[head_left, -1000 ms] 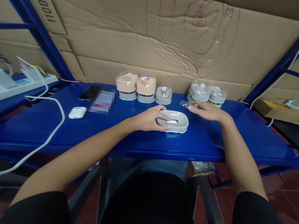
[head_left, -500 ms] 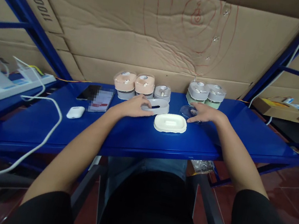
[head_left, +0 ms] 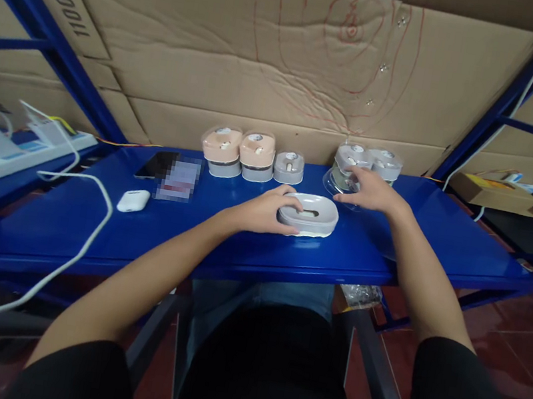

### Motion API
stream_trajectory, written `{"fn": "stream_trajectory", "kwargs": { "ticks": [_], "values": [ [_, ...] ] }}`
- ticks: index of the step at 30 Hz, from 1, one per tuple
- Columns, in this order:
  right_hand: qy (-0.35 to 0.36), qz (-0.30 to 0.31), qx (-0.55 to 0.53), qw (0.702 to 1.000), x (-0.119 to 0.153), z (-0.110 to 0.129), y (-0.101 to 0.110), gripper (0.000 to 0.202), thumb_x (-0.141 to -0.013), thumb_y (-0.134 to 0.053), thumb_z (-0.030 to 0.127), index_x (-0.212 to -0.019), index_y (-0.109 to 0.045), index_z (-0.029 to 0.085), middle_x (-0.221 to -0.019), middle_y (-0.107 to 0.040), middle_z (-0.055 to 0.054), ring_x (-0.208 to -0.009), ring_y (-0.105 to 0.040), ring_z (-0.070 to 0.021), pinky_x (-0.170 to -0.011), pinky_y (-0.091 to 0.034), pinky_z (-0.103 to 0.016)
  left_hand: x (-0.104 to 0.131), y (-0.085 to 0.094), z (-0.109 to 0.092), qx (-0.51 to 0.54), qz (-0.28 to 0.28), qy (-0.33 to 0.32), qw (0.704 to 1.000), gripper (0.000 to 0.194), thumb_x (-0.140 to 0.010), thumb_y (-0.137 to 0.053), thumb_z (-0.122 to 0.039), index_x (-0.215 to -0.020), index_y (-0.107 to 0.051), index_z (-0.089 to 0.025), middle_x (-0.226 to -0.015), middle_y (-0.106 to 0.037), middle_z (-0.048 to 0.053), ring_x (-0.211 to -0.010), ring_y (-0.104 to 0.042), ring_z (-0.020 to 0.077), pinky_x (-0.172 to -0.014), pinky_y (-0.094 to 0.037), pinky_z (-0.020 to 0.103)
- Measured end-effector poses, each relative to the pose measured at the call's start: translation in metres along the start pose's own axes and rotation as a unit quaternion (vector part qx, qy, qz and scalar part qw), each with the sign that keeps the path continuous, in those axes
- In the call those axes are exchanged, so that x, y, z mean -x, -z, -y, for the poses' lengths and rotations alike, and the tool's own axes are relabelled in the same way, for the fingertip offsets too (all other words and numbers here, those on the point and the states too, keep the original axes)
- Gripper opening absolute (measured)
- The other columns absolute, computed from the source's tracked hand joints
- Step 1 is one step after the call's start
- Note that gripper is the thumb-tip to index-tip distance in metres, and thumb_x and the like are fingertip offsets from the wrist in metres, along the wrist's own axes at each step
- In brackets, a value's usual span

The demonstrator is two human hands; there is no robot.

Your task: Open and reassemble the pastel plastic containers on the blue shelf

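My left hand [head_left: 272,210] grips the left end of a light grey oval shell [head_left: 327,217] with a slot in its middle. The shell sits over a cream oval base [head_left: 309,234], of which just a thin lower edge shows. To the right, my right hand [head_left: 373,191] has its thumb and fingers around a clear oval lid [head_left: 333,182], tilted up a little above the blue tabletop. The fingers partly cover this lid.
Along the cardboard wall stand peach-topped boxes [head_left: 257,149], a small grey box [head_left: 289,168] and grey-topped boxes [head_left: 354,154]. On the left lie a white earphone case [head_left: 133,201], phones [head_left: 157,164], a white cable [head_left: 101,207] and a power strip [head_left: 25,154].
My left hand has brought the grey shell right and onto the cream base, covering it. My right hand has raised and tilted the clear lid slightly.
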State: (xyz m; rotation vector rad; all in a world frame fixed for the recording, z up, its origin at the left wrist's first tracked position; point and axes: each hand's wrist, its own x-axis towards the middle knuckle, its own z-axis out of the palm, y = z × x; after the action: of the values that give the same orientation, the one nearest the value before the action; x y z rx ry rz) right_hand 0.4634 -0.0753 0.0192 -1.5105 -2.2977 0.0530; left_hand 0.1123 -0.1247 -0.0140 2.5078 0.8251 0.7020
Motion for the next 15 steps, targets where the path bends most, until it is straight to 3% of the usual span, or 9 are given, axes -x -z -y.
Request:
{"fn": "stream_trajectory", "kwargs": {
  "ticks": [4,9,12,15],
  "values": [
    [0.022,-0.032,-0.026,0.999,0.003,0.013,0.0,0.098,-0.08,-0.095,0.066,-0.161,-0.068,0.017,-0.143,-0.079,-0.022,-0.128,-0.076,-0.0484,-0.114,-0.061,-0.067,-0.001,-0.01,0.003,0.0,0.0,0.015,1.0,0.077,-0.082,-0.099,-0.048,-0.152,-0.071,-0.029,-0.156,-0.069,0.015,-0.149,-0.069,0.0412,-0.129,-0.054,0.059],
    [0.142,-0.037,-0.104,0.984,0.011,0.046,0.001,0.091,-0.085,-0.089,0.07,-0.16,-0.069,0.023,-0.139,-0.079,-0.016,-0.126,-0.074,-0.0415,-0.116,-0.058,-0.062,-0.001,-0.009,0.011,-0.013,-0.003,0.033,0.999,0.117,-0.076,-0.101,-0.06,-0.173,-0.048,-0.023,-0.179,-0.054,0.023,-0.167,-0.052,0.0492,-0.137,-0.046,0.065],
    [0.185,0.003,-0.126,0.975,0.016,0.065,-0.001,0.091,-0.086,-0.087,0.074,-0.161,-0.071,0.025,-0.138,-0.077,-0.014,-0.126,-0.073,-0.0387,-0.117,-0.058,-0.058,0.001,-0.01,0.011,-0.029,0.007,0.018,0.999,0.115,-0.078,-0.099,-0.061,-0.172,-0.048,-0.02,-0.178,-0.056,0.024,-0.172,-0.046,0.05,-0.141,-0.041,0.064],
    [0.203,0.038,-0.141,0.968,0.017,0.075,-0.008,0.088,-0.087,-0.087,0.069,-0.162,-0.07,0.025,-0.145,-0.074,-0.014,-0.134,-0.07,-0.0377,-0.121,-0.056,-0.056,0.003,-0.013,0.009,-0.027,0.0,-0.009,1.0,0.105,-0.08,-0.099,-0.06,-0.166,-0.054,-0.02,-0.173,-0.062,0.022,-0.17,-0.049,0.0488,-0.141,-0.044,0.062]
  ]
}}
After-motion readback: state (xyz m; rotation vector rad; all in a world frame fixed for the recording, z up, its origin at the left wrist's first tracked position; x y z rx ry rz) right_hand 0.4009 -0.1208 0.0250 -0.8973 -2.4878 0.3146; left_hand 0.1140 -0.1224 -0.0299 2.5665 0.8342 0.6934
